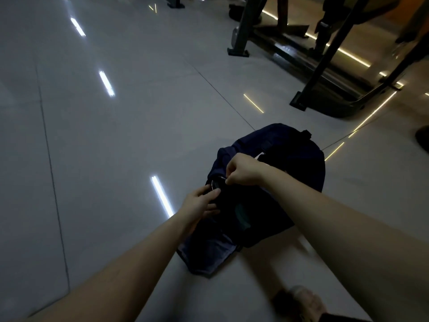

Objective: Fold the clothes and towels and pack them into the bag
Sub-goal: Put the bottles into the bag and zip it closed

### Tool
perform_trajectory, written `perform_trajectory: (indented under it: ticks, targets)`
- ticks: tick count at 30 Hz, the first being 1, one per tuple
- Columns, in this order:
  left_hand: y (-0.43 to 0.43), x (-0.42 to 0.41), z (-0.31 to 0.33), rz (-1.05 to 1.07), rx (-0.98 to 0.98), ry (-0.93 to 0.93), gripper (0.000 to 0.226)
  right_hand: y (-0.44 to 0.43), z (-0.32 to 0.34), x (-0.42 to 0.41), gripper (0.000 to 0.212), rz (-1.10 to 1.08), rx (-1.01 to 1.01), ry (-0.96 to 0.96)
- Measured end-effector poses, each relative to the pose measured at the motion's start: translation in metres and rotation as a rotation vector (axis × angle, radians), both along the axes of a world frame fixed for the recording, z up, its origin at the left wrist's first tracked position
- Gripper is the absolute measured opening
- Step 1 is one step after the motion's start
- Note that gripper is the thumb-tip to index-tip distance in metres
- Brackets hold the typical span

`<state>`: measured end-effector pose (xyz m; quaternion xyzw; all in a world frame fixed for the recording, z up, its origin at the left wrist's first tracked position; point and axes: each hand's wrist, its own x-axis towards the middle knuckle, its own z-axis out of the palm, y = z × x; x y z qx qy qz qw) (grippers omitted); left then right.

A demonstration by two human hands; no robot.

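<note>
Your bag point(287, 159), dark navy, lies on the floor point(116, 135) in the lower middle of the frame, just ahead of your foot point(301, 300) at the bottom edge. Your left hand point(202, 202) grips the near-left part of the bag's mouth, thumb below and fingers above, most likely to anchor the fabric so it does not drag. Your right hand point(241, 170) is clenched in a pinch on the rim just above the left; it looks like a zip pull, though the dim light makes that uncertain. Bracing one side while pulling the other suits working the opening. A teal item point(241, 216) shows inside the mouth, and bluish cloth point(209, 254) spreads at the bag's near end; whether that is folded clothing or the bag's flap, I cannot tell. Dark furniture legs point(241, 26) stand well apart at the upper right.
</note>
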<state>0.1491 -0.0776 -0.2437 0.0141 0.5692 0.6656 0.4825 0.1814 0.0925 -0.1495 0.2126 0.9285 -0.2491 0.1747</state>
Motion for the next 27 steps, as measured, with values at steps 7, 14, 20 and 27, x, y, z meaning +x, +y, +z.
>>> perform_trajectory:
  ticks: [7,14,20,27]
  targets:
    - [0.017,-0.001,-0.008,0.094,-0.09,0.174,0.067,-0.007,0.004,-0.005,0.015,0.047,0.043,0.013]
    - [0.035,-0.002,0.002,0.166,-0.141,0.135,0.059,-0.01,0.003,-0.007,0.018,0.077,0.03,0.053]
    - [0.007,-0.006,-0.02,0.051,-0.18,0.327,0.043,0.006,0.013,0.011,0.015,0.013,0.0,0.072]
    - [0.002,-0.031,0.001,-0.22,-0.333,1.154,0.046,0.009,0.026,0.033,0.037,-0.063,0.03,-0.113]
